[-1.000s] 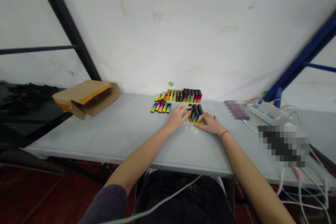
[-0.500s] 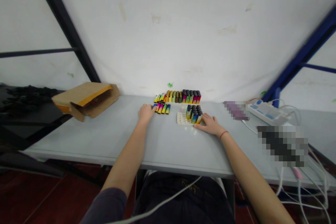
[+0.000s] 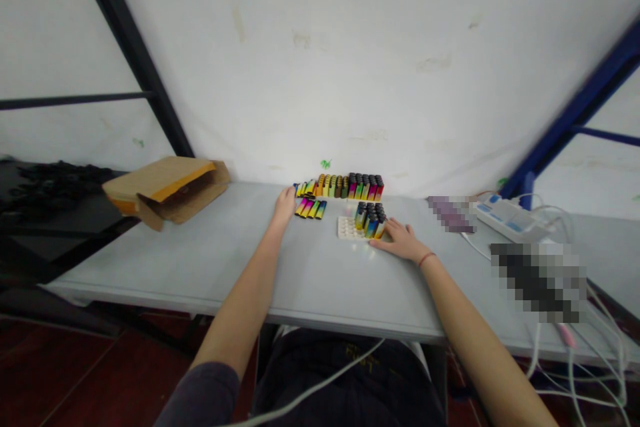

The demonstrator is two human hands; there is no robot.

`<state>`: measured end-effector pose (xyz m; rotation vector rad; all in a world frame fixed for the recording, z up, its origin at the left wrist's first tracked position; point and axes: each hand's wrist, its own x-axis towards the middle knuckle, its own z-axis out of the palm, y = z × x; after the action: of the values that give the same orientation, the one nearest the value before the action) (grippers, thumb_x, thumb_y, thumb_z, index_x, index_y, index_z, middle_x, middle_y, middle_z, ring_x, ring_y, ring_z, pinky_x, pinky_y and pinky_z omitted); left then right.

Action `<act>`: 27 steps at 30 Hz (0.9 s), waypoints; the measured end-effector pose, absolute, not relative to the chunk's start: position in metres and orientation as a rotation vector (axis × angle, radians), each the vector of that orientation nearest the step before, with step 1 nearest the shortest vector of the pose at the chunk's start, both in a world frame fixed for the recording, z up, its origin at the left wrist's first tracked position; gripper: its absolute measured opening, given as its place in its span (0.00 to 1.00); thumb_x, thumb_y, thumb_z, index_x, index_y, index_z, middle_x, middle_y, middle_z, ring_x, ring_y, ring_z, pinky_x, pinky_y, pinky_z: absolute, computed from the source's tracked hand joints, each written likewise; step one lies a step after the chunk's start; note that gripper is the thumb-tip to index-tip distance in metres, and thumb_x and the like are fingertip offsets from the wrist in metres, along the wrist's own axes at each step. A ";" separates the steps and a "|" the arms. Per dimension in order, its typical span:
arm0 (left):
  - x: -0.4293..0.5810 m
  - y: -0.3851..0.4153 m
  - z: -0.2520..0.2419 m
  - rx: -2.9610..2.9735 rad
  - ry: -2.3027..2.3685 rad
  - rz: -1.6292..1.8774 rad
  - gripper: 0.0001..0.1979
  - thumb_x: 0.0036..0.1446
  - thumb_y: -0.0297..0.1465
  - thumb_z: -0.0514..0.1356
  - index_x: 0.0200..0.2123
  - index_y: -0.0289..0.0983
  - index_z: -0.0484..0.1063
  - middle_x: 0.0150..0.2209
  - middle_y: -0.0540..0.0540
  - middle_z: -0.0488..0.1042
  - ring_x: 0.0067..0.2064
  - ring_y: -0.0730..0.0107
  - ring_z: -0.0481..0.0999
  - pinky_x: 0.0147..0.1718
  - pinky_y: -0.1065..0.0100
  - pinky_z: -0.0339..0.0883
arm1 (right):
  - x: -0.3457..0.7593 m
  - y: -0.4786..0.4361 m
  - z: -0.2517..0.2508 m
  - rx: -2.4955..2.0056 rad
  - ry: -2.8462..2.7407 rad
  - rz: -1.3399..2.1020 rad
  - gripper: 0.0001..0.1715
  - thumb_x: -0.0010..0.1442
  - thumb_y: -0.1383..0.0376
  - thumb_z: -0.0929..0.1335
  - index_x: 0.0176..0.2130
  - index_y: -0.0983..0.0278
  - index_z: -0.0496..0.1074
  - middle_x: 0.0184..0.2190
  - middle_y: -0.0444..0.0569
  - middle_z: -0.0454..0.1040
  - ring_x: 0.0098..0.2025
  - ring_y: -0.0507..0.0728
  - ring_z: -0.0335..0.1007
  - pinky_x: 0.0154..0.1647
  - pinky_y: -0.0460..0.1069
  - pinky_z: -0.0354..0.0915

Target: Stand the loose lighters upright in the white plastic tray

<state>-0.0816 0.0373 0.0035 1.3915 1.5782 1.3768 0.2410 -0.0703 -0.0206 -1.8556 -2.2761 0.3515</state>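
Note:
My left hand is at the left end of the back row, its fingers closed around a blue lighter that is mostly hidden. Beside it lie several yellow and multicoloured lighters. Closer to me, several pink, yellow and blue lighters lie side by side on the table. My right hand wraps the right end of a white tray with holes, thumb along its front edge and fingers beside the lighters. Black-topped lighters stand upright in the tray's right part; holes on its left show bare.
Against the wall stand yellow-topped lighters and a block of black-topped lighters. An opened cardboard box lies at the left. A power strip with white cables is on the right. A white cable crosses my lap.
My left hand has moved away from me, carrying the blue lighter from the near row to the left end of the back row. My right hand stays at the tray.

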 end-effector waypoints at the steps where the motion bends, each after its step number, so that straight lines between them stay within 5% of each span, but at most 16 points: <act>1: -0.077 0.035 0.005 1.312 1.497 1.387 0.14 0.67 0.38 0.52 0.42 0.35 0.74 0.34 0.44 0.76 0.31 0.68 0.73 0.31 0.69 0.68 | 0.241 -0.070 -0.021 -1.855 -2.277 0.350 0.33 0.63 0.40 0.65 0.56 0.58 0.72 0.65 0.59 0.68 0.70 0.75 0.54 0.67 0.77 0.48; 5: -0.060 0.026 0.010 1.092 1.218 1.403 0.14 0.65 0.42 0.57 0.37 0.37 0.70 0.25 0.54 0.68 0.19 0.80 0.60 0.19 0.76 0.55 | 0.241 -0.071 -0.021 -1.865 -2.285 0.337 0.34 0.64 0.41 0.65 0.58 0.58 0.71 0.66 0.59 0.66 0.71 0.75 0.52 0.68 0.77 0.48; 16: -0.043 0.009 0.016 0.725 0.987 1.291 0.26 0.67 0.49 0.41 0.22 0.40 0.58 0.14 0.58 0.47 0.13 0.80 0.43 0.12 0.76 0.39 | 0.240 -0.072 -0.019 -1.876 -2.283 0.347 0.33 0.64 0.42 0.65 0.59 0.58 0.70 0.67 0.59 0.65 0.72 0.74 0.52 0.68 0.76 0.48; 21: -0.036 0.007 0.014 0.714 1.000 1.349 0.22 0.67 0.40 0.43 0.20 0.40 0.54 0.13 0.58 0.45 0.13 0.80 0.41 0.13 0.76 0.37 | 0.241 -0.070 -0.021 -1.875 -2.281 0.341 0.33 0.64 0.42 0.65 0.59 0.59 0.70 0.67 0.60 0.65 0.72 0.73 0.51 0.68 0.77 0.46; 27: -0.031 0.009 0.007 0.672 1.052 1.464 0.21 0.67 0.40 0.45 0.21 0.40 0.56 0.13 0.58 0.47 0.14 0.80 0.44 0.13 0.77 0.38 | 0.243 -0.067 -0.025 -1.880 -2.281 0.340 0.37 0.63 0.40 0.65 0.60 0.59 0.70 0.68 0.60 0.63 0.73 0.75 0.49 0.68 0.78 0.46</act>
<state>-0.0309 0.0092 0.0074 0.6719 1.0516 1.4640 0.2425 -0.0671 -0.0253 -1.8801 -2.2807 0.3396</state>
